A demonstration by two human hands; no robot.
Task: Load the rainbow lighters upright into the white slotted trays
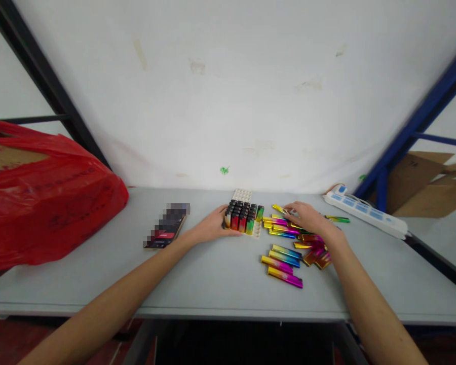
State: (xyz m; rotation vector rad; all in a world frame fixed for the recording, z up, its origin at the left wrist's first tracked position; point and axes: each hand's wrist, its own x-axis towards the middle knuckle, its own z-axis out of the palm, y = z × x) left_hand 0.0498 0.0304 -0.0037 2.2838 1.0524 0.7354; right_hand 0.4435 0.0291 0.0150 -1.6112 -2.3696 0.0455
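Note:
Several lighters point(242, 221) with black tops stand upright in tight rows in a white holed tray point(257, 230). My left hand point(212, 226) wraps round the left side of this block, thumb along the front. To the right lies a loose pile of shiny lighters point(285, 229) in yellow, pink and blue. Over the pile, my right hand point(307, 217) is closed, its fingertips at a yellow lighter point(278, 208); part of the grip is hidden. Nearer the front edge, several lighters point(281, 264) lie side by side.
A phone point(167, 228) lies left of my left hand. A red plastic bag point(57, 203) fills the table's left end. A white power strip point(365, 210) runs along the right side, with cardboard boxes point(421, 185) beyond the blue post point(414, 116). A white wall point(243, 101) closes the back.

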